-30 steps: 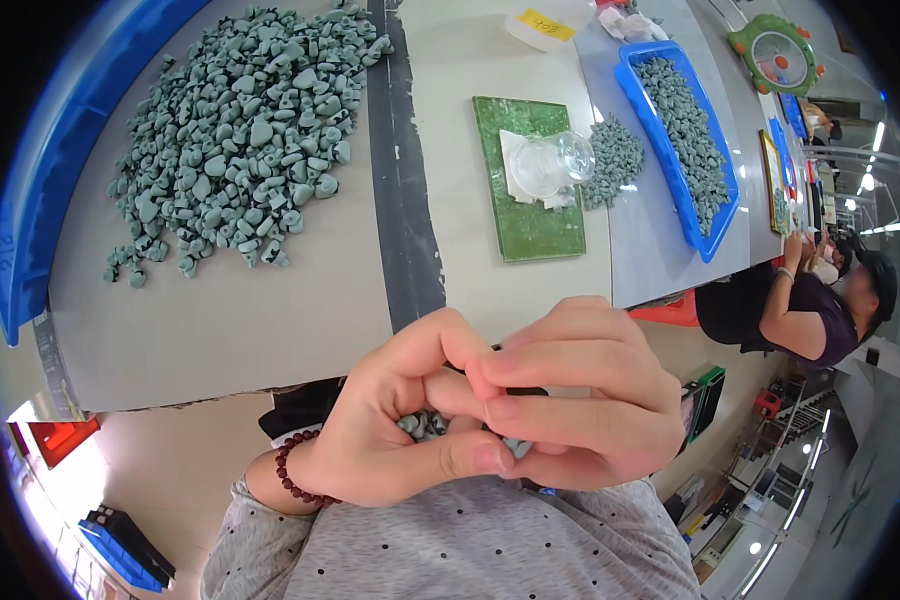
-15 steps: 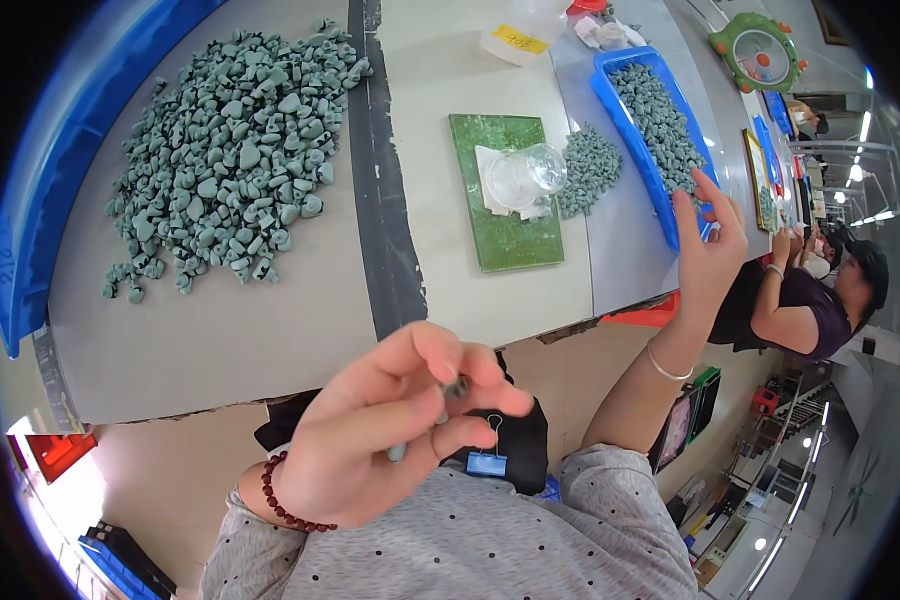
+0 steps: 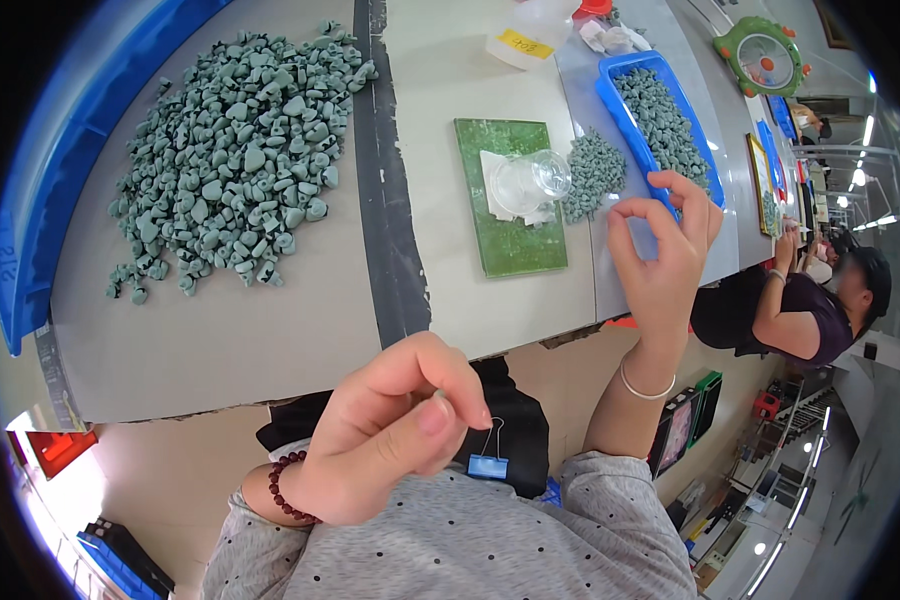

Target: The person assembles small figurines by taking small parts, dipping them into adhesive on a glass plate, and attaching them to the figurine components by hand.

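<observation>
I'm watching the pale table [image 3: 270, 350] now: big grey-green heap [image 3: 240, 160] left, green slab [image 3: 520, 245], smaller heap [image 3: 598, 175], blue tray [image 3: 618, 105] rightmost!

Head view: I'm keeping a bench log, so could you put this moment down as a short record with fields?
Left hand: curled closed in front of the body; contents mostly hidden
Right hand: at the near end of the blue tray; thumb and finger curved toward each other; any held piece unclear
Blue tray: holds small grey-green pieces
Large pile: grey-green pieces, left part of the table
Small pile: between green slab and blue tray
Green slab: bears white paper and a clear container
</observation>
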A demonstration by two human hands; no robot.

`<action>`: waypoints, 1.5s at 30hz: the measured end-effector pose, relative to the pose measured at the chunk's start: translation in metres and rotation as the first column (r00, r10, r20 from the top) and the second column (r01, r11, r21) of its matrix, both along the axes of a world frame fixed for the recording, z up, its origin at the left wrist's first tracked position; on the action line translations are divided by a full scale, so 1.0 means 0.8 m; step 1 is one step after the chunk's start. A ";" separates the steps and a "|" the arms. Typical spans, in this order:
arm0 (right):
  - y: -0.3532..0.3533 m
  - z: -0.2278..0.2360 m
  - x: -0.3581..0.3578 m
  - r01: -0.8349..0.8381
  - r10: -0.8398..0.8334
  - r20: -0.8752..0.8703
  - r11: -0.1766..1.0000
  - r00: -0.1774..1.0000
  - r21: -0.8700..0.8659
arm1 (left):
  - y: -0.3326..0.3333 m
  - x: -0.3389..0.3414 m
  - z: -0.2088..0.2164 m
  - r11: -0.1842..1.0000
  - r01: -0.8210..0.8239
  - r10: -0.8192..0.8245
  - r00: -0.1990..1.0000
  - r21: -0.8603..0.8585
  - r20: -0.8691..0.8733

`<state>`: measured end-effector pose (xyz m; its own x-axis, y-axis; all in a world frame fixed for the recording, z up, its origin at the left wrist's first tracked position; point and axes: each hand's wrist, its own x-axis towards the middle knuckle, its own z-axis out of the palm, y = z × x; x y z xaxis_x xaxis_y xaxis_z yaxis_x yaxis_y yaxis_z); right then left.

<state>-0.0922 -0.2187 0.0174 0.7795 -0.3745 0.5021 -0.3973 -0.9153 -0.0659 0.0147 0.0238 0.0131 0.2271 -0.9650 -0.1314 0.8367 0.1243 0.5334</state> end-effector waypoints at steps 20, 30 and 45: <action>0.129 0.020 -0.006 -0.542 0.426 0.372 0.782 0.824 0.306 | -0.013 -0.008 -0.014 0.920 -0.311 0.340 0.328 -0.239 0.882; 0.130 0.026 -0.003 -0.534 0.404 0.371 0.757 0.836 0.377 | -0.011 -0.009 -0.018 0.860 -0.378 0.433 0.185 -0.343 0.882; 0.034 0.016 0.051 -0.333 0.371 0.182 0.920 0.911 -0.207 | 0.009 0.005 -0.013 0.985 -0.071 0.115 0.946 -0.154 0.302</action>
<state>-0.0517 -0.1912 0.0299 0.7123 0.0085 0.7018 -0.0409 -0.9977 0.0536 0.0188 0.0313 0.0026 0.3247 -0.9411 0.0940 0.6144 0.2854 0.7355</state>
